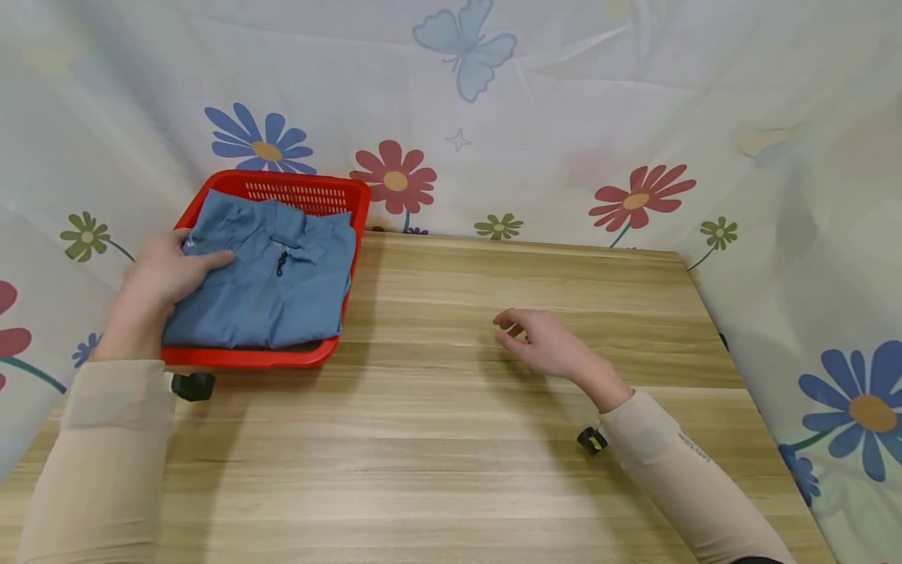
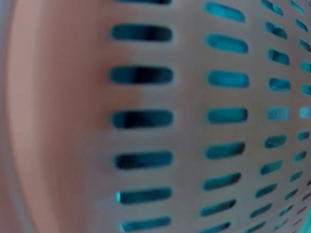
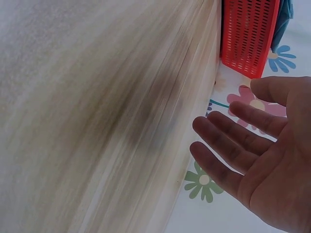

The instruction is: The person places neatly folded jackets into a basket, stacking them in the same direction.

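A red plastic basket (image 1: 261, 358) with slotted walls stands at the left of the table. In it lies a folded blue garment (image 1: 254, 298) with a small black zip pull. My left hand (image 1: 164, 266) grips the basket's left rim, its thumb over the garment and its other fingers partly hidden at the rim. Only the slotted basket wall (image 2: 187, 97) shows clearly up close in the left wrist view. My right hand (image 1: 539, 341) hovers over the table right of the basket, its fingers loosely bent and holding nothing; the right wrist view shows this hand (image 3: 272, 155) with its fingers spread.
A light wood-grain table (image 1: 437, 439) spreads beneath both hands. White curtain (image 1: 550, 133) printed with flowers and a butterfly surrounds its back and sides. Small black devices (image 1: 193, 386) sit at both wrists.
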The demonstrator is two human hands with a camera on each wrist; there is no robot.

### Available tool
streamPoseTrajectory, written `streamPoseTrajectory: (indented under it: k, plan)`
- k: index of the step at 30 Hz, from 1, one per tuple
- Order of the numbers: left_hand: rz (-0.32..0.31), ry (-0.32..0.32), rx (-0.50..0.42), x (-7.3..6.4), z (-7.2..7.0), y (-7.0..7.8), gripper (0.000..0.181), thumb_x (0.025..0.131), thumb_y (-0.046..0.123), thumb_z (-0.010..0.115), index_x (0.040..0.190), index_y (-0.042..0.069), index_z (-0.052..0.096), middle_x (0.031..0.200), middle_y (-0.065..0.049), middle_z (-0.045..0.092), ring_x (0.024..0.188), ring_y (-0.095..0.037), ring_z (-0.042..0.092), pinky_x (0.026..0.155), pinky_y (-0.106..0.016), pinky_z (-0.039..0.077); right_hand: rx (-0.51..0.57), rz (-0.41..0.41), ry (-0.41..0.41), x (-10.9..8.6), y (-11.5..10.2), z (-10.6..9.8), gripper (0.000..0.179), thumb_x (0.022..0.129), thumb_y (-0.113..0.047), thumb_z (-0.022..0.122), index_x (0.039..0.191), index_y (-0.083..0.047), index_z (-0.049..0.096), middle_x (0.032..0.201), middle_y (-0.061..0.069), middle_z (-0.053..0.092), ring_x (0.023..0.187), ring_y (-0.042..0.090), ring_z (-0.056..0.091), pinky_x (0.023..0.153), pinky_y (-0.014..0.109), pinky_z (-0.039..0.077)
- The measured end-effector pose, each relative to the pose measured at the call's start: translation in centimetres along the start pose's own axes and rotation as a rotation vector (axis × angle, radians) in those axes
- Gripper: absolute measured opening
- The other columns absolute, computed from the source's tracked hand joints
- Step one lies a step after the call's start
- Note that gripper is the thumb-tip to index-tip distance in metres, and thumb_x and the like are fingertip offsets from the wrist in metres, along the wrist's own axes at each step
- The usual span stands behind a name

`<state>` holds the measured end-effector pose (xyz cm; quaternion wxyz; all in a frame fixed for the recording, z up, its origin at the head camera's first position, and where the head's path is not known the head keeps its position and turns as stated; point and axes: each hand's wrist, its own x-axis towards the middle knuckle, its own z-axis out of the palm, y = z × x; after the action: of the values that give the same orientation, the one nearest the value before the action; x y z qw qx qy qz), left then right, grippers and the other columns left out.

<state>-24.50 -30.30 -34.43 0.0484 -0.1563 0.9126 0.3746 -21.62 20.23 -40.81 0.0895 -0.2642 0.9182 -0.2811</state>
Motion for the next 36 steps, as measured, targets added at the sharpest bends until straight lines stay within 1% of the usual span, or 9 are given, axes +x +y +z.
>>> streamPoseTrajectory:
  k: [4, 10, 16, 19, 24, 27, 30, 33, 36]
  plan:
    - [0.031, 0.054, -0.045, -0.3, 0.1, 0.7, 0.093, 0.088, 0.056, 0.056, 0.152, 0.002, 0.015, 0.145, -0.031, 0.031, 0.118, -0.05, 0.036, 0.093, -0.069, 0.034, -0.003, 0.001, -0.001, 0.0, -0.1, 0.0, 0.033, 0.097, -0.023, 0.057, 0.122, -0.002, 0.061, 0.115, 0.009, 0.065, 0.098, 0.018, 0.062, 0.084, 0.039, 0.051]
    - [0.076, 0.135, -0.118, -1.4, -0.5, 2.6, 0.084, 0.089, 0.052, 0.058, 0.152, 0.007, 0.025, 0.146, -0.024, 0.036, 0.119, -0.045, 0.038, 0.097, -0.067, 0.032, -0.001, 0.009, -0.001, -0.1, -0.1, 0.0, 0.032, 0.097, -0.023, 0.057, 0.122, -0.002, 0.062, 0.115, 0.009, 0.065, 0.098, 0.019, 0.062, 0.083, 0.039, 0.052]
    - [0.128, 0.22, -0.161, -3.3, -1.4, 5.2, 0.071, 0.089, 0.047, 0.061, 0.149, 0.015, 0.038, 0.145, -0.018, 0.041, 0.121, -0.041, 0.042, 0.101, -0.063, 0.031, 0.006, -0.007, 0.003, -0.1, 0.2, 0.0, 0.031, 0.097, -0.021, 0.057, 0.121, -0.001, 0.062, 0.115, 0.011, 0.065, 0.097, 0.02, 0.062, 0.083, 0.041, 0.052]
    - [0.148, 0.249, -0.184, -4.3, -1.7, 6.3, 0.066, 0.088, 0.046, 0.063, 0.145, 0.021, 0.044, 0.143, -0.015, 0.046, 0.119, -0.036, 0.045, 0.101, -0.06, 0.034, 0.007, -0.02, 0.002, -0.1, 0.3, 0.1, 0.031, 0.097, -0.021, 0.057, 0.12, 0.0, 0.062, 0.115, 0.012, 0.065, 0.096, 0.02, 0.063, 0.083, 0.041, 0.052]
    - [0.202, 0.287, -0.241, -6.0, -2.2, 8.1, 0.057, 0.087, 0.041, 0.067, 0.139, 0.025, 0.052, 0.137, -0.007, 0.052, 0.115, -0.025, 0.049, 0.104, -0.054, 0.033, 0.015, -0.032, 0.005, -0.2, 0.5, 0.2, 0.031, 0.097, -0.02, 0.058, 0.12, 0.0, 0.062, 0.115, 0.013, 0.064, 0.096, 0.02, 0.063, 0.083, 0.042, 0.052]
    - [0.232, 0.282, -0.301, -7.1, -2.2, 9.1, 0.055, 0.086, 0.038, 0.07, 0.137, 0.028, 0.054, 0.134, -0.002, 0.056, 0.112, -0.02, 0.052, 0.105, -0.049, 0.035, 0.014, -0.033, 0.008, -0.3, 0.6, 0.2, 0.032, 0.097, -0.021, 0.058, 0.12, 0.0, 0.062, 0.115, 0.014, 0.064, 0.096, 0.02, 0.063, 0.084, 0.042, 0.052]
    - [0.282, 0.271, -0.366, -8.1, -1.9, 10.2, 0.052, 0.084, 0.032, 0.074, 0.133, 0.027, 0.058, 0.127, 0.0, 0.06, 0.106, -0.015, 0.057, 0.099, -0.04, 0.042, 0.008, -0.029, 0.006, -0.4, 0.6, 0.3, 0.032, 0.097, -0.022, 0.057, 0.121, 0.0, 0.062, 0.116, 0.014, 0.064, 0.097, 0.02, 0.063, 0.084, 0.042, 0.052]
    - [0.334, 0.264, -0.389, -8.9, -1.3, 11.2, 0.05, 0.083, 0.029, 0.076, 0.13, 0.024, 0.061, 0.12, 0.0, 0.063, 0.1, -0.013, 0.06, 0.09, -0.031, 0.046, -0.002, -0.024, 0.003, -0.4, 0.6, 0.4, 0.033, 0.098, -0.023, 0.057, 0.121, -0.001, 0.061, 0.116, 0.013, 0.064, 0.097, 0.02, 0.064, 0.085, 0.042, 0.052]
    - [0.359, 0.24, -0.389, -9.6, -0.6, 12.1, 0.05, 0.082, 0.03, 0.077, 0.129, 0.023, 0.061, 0.117, 0.001, 0.063, 0.098, -0.013, 0.06, 0.085, -0.029, 0.047, -0.008, -0.02, 0.003, -0.4, 0.6, 0.4, 0.032, 0.097, -0.022, 0.057, 0.121, -0.001, 0.061, 0.116, 0.013, 0.064, 0.097, 0.02, 0.064, 0.085, 0.042, 0.052]
